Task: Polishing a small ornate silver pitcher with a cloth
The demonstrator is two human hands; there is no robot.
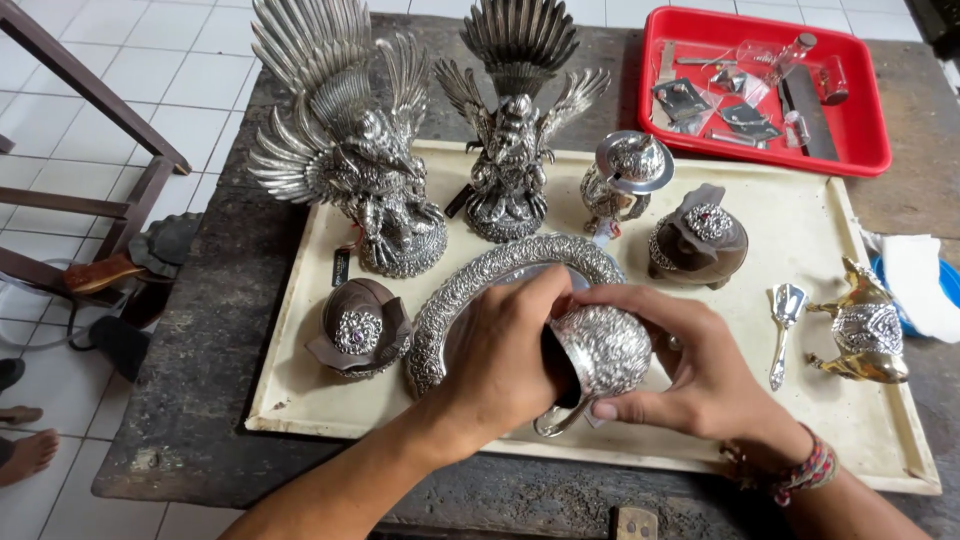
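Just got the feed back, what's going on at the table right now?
A person holds an embossed silver cup in both hands above a cream tray. The left hand covers its mouth side; the right hand cradles its rounded body. On the tray stand two winged silver bird statues, an ornate oval silver dish, two dark shell boxes and a gold figurine. A red tray sits behind.

Soft, even daylight fills the scene, bright on the white floor tiles (120,70) far left of the grip, with only faint shadows. Small glints sit on the embossed silver cup (603,350) in the grip. Focus is sharp throughout; straight edges bow slightly toward the frame's borders.
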